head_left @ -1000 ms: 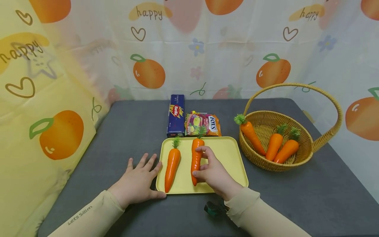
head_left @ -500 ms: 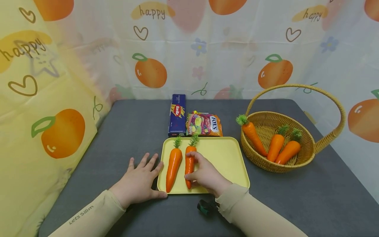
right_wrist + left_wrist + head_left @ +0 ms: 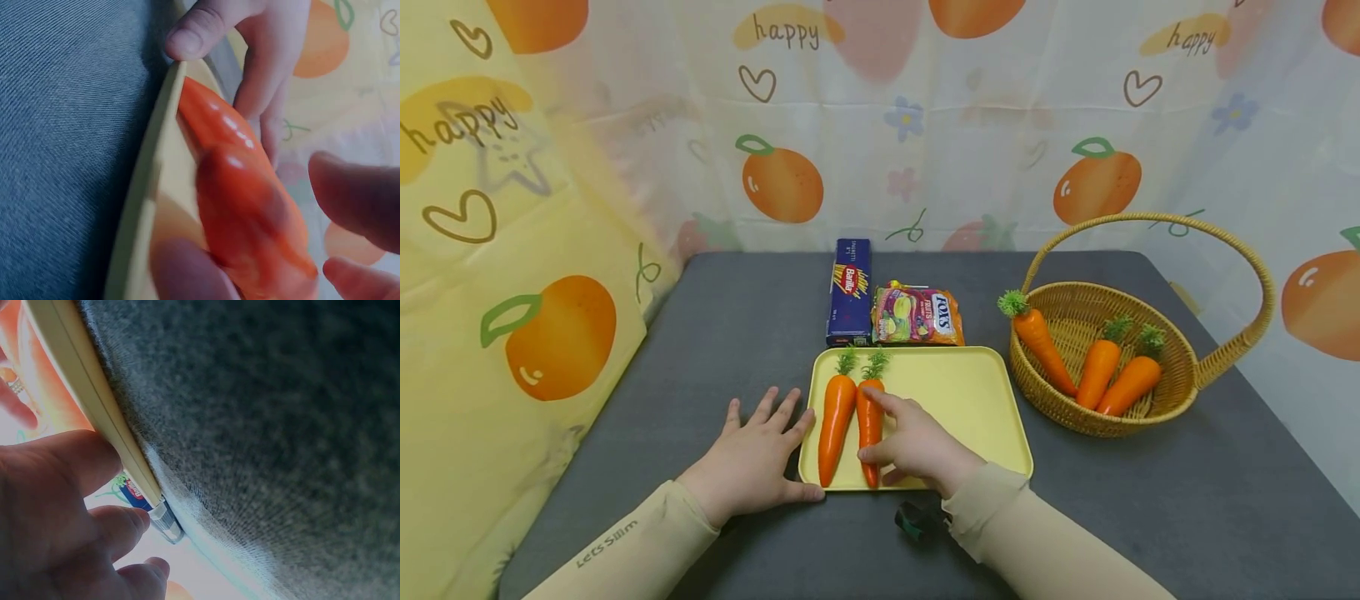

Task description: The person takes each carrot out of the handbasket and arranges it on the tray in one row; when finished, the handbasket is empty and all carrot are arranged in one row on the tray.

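Observation:
Two orange carrots with green tops lie side by side on the left of a yellow tray. My right hand reaches over the inner carrot, index finger near its top and thumb lower down. In the right wrist view, the digits stand spread around that carrot, with a gap between it and the fingers. The other carrot rests along the tray's left side. My left hand lies with fingers spread at the tray's left edge, and touches the tray's side in the left wrist view.
A wicker basket with a tall handle holds several carrots at the right. Behind the tray lie a blue spaghetti box and a Fox's candy bag. A patterned curtain borders the grey table.
My right hand has moved left with the inner carrot, bringing it down beside the other one. Its fingers have loosened from that carrot. The left hand stays at the tray's edge.

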The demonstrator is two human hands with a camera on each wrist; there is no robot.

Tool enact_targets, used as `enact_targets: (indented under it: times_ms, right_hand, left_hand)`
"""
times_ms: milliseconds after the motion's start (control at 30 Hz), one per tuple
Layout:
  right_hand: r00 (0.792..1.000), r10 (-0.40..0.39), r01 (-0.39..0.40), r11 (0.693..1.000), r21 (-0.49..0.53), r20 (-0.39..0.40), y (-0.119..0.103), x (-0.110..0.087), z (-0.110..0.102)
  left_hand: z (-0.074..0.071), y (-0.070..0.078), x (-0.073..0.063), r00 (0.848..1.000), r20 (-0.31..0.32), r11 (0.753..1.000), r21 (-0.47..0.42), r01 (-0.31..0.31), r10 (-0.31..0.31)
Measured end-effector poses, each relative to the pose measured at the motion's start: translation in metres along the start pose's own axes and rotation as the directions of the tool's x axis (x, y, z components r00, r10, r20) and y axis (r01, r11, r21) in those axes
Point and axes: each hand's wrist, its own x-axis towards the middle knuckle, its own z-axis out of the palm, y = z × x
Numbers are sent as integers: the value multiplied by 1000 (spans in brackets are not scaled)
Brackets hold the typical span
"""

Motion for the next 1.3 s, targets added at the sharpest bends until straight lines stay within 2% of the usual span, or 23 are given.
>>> enact_targets:
  times_ms: [167,333,467,600,667,733,800,867,933,967,1067,1133,1267,1300]
  right_hand:
    - [1000,-6,7,1000,-31,27,0,-6,-3]
    - [998,-34,33,999,14,57,0,-13,-13]
    - [985,-90,70,987,143,145,1,-17,-41]
    - [962,-179,118,953,279,205,1,-25,-80]
    - [942,-243,157,928,338,229,2,-31,-102]
    - [908,-321,192,890,413,269,4,-37,-126]
    - [848,-414,218,841,495,331,6,-41,-152]
    - [782,-488,211,794,571,389,9,-45,-178]
    - [723,-537,197,763,615,435,11,-49,-204]
    - [701,-552,189,754,629,451,12,-50,-217]
    - [677,-557,168,754,635,481,14,-53,-252]
    - [674,-545,170,771,613,499,14,-52,-272]
    - [688,-489,190,834,518,536,17,-44,-304]
    - [697,-474,197,848,492,538,18,-42,-310]
  left_hand:
    - [0,0,0,1000,-2,1000,3,-2,2]
    - [-1,1,0,1000,-1,1000,-10,3,-3]
    - [-1,1,0,1000,5,1000,-14,6,-5]
    - [-2,2,1,1000,13,1000,-21,7,-7]
    - [-2,2,1,1000,14,1000,-19,7,-6]
    - [-2,2,1,1000,12,1000,-15,7,-6]
    - [-2,2,0,1000,7,1000,-6,6,-6]
    - [-2,3,0,1000,1,1000,3,5,-5]
    - [-2,3,0,1000,-4,1000,8,3,-3]
    - [-2,3,0,1000,-5,1000,10,3,-3]
    - [-3,3,0,1000,-6,1000,14,2,-2]
    - [-3,3,0,1000,-6,1000,17,1,0]
    - [-3,3,-1,1000,-4,1000,18,5,-4]
    - [-3,3,-1,1000,-1,1000,18,6,-6]
